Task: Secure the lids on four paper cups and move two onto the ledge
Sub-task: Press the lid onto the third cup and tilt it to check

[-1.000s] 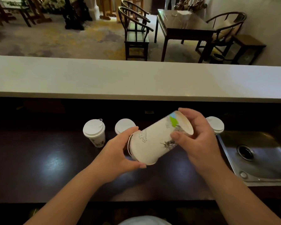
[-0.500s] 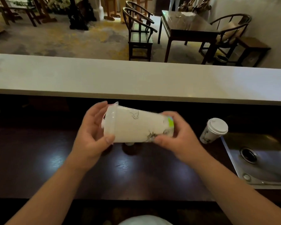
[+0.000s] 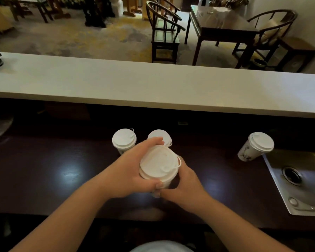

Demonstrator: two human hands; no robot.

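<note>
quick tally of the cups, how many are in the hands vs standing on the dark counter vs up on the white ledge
cups held in both hands: 1
cups on the dark counter: 3
cups on the white ledge: 0
total: 4

Your dark glossy wooden counter point(image 3: 44, 175) carries three white-lidded paper cups: two point(image 3: 124, 140) point(image 3: 160, 136) well left of the inset steel sink point(image 3: 302, 180), one point(image 3: 255, 146) just beside it.

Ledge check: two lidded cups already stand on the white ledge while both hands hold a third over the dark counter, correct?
Not quite. The head view shows the white ledge bare of cups. All three other lidded cups stand on the dark counter. Left hand and right hand do hold the held cup.
</note>
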